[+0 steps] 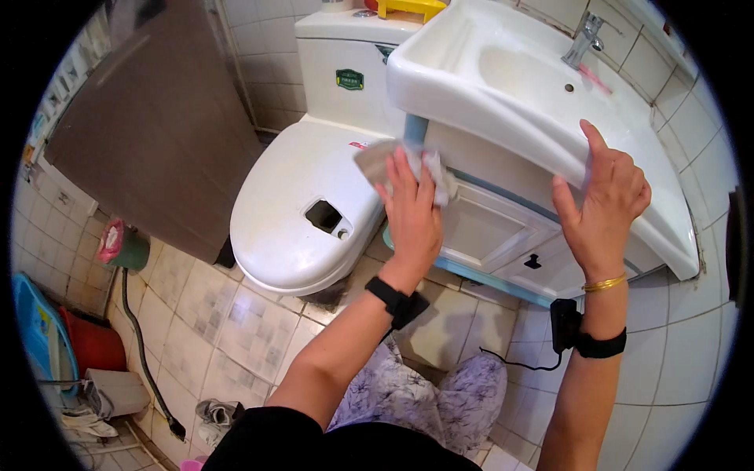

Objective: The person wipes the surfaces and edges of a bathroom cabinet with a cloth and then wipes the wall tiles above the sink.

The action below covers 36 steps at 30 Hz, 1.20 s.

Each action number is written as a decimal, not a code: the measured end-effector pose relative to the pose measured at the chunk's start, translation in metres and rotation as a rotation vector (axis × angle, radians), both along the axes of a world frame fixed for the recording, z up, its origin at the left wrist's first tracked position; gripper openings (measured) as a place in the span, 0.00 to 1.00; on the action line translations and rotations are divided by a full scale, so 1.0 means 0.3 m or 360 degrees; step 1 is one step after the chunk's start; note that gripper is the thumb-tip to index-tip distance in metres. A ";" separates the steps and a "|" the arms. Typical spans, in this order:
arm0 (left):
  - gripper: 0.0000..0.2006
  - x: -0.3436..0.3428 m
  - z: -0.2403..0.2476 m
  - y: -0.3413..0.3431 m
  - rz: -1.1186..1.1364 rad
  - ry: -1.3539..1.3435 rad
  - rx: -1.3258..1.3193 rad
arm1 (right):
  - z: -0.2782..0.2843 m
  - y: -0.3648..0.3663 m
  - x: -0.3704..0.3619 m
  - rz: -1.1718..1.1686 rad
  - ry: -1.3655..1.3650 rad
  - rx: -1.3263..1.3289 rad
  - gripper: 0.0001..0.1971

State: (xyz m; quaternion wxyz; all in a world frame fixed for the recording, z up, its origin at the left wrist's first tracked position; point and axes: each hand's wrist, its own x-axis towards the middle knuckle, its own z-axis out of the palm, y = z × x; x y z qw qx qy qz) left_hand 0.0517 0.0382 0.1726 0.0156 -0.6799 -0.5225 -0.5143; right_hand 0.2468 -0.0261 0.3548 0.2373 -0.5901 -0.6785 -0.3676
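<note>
A greyish-white cloth [444, 185], blurred by motion, is under the fingers of my left hand [414, 216]. That hand presses it at the blue-edged upper corner of the white vanity cabinet [483, 224], beside the toilet. Part of the cloth is hidden behind the fingers. My right hand [609, 184] rests at the front rim of the white washbasin [463, 90], thumb and index finger spread apart, holding nothing. Left of the cloth is the closed white toilet lid [275, 196], with a dark square opening in it.
A chrome faucet [583, 41] and a pink toothbrush-like item [595, 78] are at the basin. A brown panel [157, 133] stands on the left. Near it are a small green bin [129, 250], a dark hose [141, 337], a red bucket [93, 341] and a blue basin [43, 326].
</note>
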 end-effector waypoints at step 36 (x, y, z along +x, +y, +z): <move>0.23 0.059 0.188 -0.009 -0.0097 0.0036 0.0058 | 0.011 -0.014 -0.003 0.0040 0.0064 -0.0007 0.32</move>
